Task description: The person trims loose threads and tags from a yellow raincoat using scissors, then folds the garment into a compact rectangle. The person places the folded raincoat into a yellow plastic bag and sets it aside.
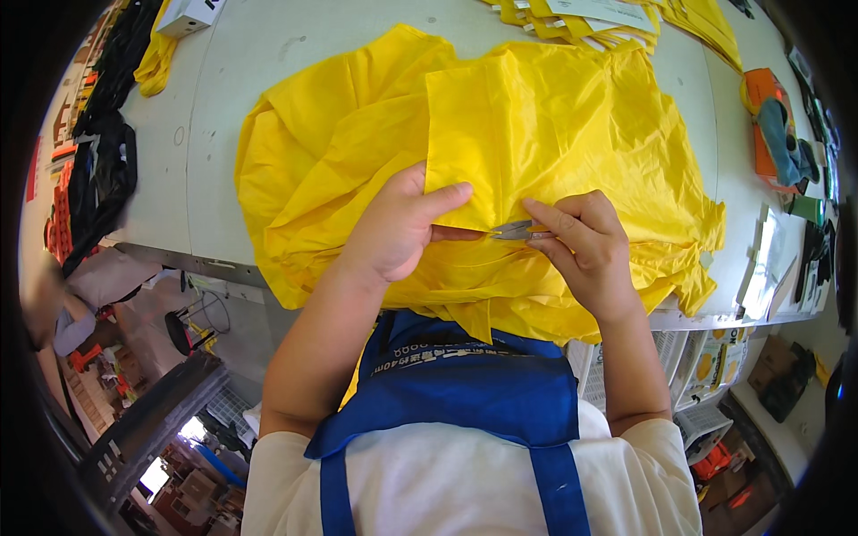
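A large yellow garment (563, 107) of thin, shiny fabric lies spread and wrinkled over the table, its near side hanging over the front edge. My left hand (404, 223) pinches a fold of it near the middle, thumb on top and fingers underneath. In my right hand (581, 237) is a pair of small metal thread snips (514, 231), held between thumb and fingers. Their blades point left, and the tips are at the edge of the fold, close to my left fingers. Whether the blades touch a thread is too small to tell.
The pale table (214, 134) bears stacked yellow pieces (572, 22) at the back and a white box (188, 16) at the far left. On the right stand an orange box (765, 134) and a blue-grey cloth (776, 125). Another person's arm (76, 317) shows at the left.
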Action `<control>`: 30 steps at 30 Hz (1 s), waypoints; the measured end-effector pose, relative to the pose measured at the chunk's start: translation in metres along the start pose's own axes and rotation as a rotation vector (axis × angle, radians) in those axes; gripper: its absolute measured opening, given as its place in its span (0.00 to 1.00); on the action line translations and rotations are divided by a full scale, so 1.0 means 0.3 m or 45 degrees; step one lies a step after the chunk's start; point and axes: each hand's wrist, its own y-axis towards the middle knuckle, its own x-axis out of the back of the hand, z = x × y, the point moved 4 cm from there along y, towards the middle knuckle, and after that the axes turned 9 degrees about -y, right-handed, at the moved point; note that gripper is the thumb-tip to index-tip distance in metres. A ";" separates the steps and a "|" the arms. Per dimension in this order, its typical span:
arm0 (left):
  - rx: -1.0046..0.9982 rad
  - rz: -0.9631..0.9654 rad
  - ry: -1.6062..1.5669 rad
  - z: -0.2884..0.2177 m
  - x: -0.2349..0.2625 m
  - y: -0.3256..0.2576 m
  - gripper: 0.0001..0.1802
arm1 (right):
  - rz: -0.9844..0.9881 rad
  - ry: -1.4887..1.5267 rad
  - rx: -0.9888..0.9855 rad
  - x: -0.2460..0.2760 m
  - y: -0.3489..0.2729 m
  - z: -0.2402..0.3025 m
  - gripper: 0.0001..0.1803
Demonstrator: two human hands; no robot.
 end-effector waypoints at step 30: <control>-1.071 -0.437 1.325 -0.549 0.594 0.315 0.12 | -0.334 0.186 -0.742 0.382 0.194 -0.804 0.12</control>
